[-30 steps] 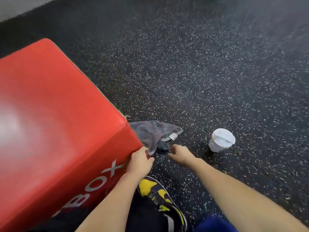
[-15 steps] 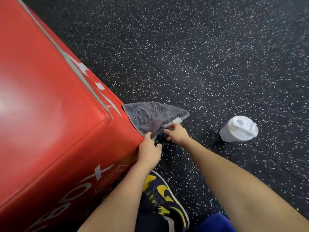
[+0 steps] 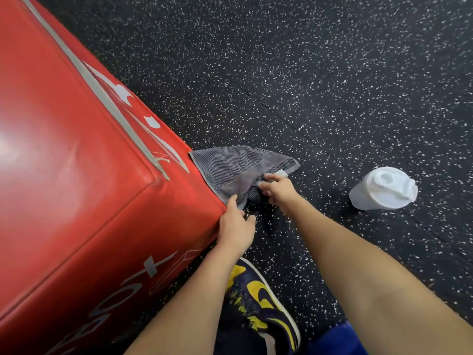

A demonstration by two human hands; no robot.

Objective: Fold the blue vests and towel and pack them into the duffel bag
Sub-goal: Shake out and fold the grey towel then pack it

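Two bare hands reach down to a grey towel [image 3: 230, 167] lying on the floor. The left hand [image 3: 236, 226] pinches the towel's near corner between thumb and fingers, right beside the lower corner of a big red padded box [image 3: 84, 190]. The right hand [image 3: 277, 189] has its fingers curled round a bunched fold at the towel's right side, just below a small white label [image 3: 281, 172] sewn to the edge.

The towel is ribbed with fine stripes and partly folded over itself, so a smoother grey flap lies across the striped part. Its left edge touches the foot of the red box, and its far corner points out to the right over the floor.

The red box fills the left side of the view. It has a grey strip along its top edge and pale lettering on the side that faces the person.

The floor [image 3: 307, 73] is black rubber flecked with white, with a thin seam running across it.

To the right of the towel, well apart from it, a white lidded container [image 3: 384, 188] stands on the floor.

Below the forearms, a navy and yellow shoe [image 3: 263, 303] shows between them, and a patch of blue fabric [image 3: 335, 342] sits at the bottom edge.
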